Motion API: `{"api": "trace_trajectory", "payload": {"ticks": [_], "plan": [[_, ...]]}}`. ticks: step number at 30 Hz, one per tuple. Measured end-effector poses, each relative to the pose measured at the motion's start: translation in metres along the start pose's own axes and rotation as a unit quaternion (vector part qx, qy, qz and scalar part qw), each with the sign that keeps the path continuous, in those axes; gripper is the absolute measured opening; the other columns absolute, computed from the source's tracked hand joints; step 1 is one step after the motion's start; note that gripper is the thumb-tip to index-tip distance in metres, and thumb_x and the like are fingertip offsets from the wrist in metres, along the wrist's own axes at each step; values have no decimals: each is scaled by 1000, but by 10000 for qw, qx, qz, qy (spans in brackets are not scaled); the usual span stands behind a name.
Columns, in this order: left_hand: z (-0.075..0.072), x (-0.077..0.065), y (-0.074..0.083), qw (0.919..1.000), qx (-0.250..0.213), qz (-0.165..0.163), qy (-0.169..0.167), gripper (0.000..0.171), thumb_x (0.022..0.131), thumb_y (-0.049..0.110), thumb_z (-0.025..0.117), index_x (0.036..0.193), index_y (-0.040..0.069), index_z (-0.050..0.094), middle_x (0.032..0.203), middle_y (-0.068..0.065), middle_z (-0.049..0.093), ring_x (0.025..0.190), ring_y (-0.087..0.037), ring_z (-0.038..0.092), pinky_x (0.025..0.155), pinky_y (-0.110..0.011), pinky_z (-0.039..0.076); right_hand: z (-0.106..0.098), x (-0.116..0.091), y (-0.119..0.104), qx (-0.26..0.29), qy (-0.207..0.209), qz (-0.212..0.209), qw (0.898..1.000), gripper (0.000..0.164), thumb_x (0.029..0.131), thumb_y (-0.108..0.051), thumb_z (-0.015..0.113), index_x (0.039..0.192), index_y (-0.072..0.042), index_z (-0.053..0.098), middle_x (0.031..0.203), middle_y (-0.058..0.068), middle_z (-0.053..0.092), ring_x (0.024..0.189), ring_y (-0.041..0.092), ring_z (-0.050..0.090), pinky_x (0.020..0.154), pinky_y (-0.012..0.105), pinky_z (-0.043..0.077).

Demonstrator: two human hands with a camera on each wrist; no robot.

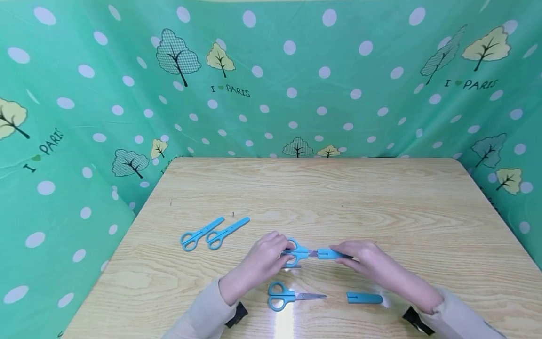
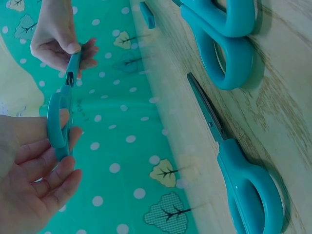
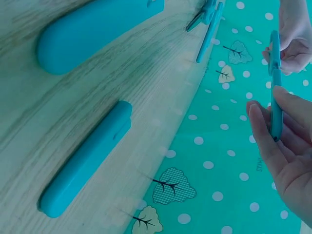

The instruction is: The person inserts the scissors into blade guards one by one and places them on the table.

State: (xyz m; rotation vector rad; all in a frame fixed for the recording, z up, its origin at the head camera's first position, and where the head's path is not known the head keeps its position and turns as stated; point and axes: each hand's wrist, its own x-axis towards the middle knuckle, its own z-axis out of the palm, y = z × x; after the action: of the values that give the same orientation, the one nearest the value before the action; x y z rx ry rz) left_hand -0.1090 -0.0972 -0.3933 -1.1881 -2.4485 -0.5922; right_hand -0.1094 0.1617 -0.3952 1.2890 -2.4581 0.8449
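My left hand [image 1: 267, 254] holds a pair of blue-handled scissors [image 1: 301, 253] by the finger loops, blades pointing right. In my right hand [image 1: 367, 258], a blue blade cover [image 1: 326, 254] is pinched between thumb and fingers. The blade tips sit inside the cover's mouth, and a short stretch of metal shows between cover and handles. Both are raised above the table in the left wrist view, where the held scissors [image 2: 58, 117] are seen nearly edge-on. Nearer me lie bare scissors [image 1: 282, 295] and a loose cover [image 1: 364, 298].
Two scissors in their covers, one [image 1: 201, 234] beside another [image 1: 227, 233], lie left on the wooden table [image 1: 338, 197]. Another bare pair [image 2: 224, 44] lies beneath my left hand. Two loose covers, one [image 3: 92, 36] and another [image 3: 87, 161], show in the right wrist view.
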Motion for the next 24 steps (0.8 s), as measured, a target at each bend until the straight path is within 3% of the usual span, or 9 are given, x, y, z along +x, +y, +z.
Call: {"api": "trace_trajectory", "payload": {"ticks": [5,10,15,24], "plan": [[0,-1,0,10000,-9,94,13,17,73,12,71,84,6,61,79,1,63,72,-8,52,66,-12,41,-2,-2,-3,-85,-109,-183,9997,28,72,2,67,99,2,64,91,8,67,82,20,64,67,22,51],[0,1,1,9995,120,255,125,17,72,12,71,84,5,61,78,1,63,69,-8,50,64,-12,40,-1,0,-7,122,-251,35,9996,26,76,1,64,101,3,63,93,10,66,84,22,63,67,22,51],[1,3,2,9993,201,235,187,17,71,12,72,83,6,61,77,1,63,69,-8,51,63,-12,40,2,2,-7,104,-208,91,9997,24,76,0,64,100,3,63,92,10,66,83,22,64,67,22,51],[5,4,8,9986,418,307,129,15,72,13,72,82,6,62,73,2,61,63,-6,46,59,-10,35,5,3,-6,83,18,-194,9998,24,74,3,65,98,5,63,90,11,67,80,22,64,67,19,50]]}}
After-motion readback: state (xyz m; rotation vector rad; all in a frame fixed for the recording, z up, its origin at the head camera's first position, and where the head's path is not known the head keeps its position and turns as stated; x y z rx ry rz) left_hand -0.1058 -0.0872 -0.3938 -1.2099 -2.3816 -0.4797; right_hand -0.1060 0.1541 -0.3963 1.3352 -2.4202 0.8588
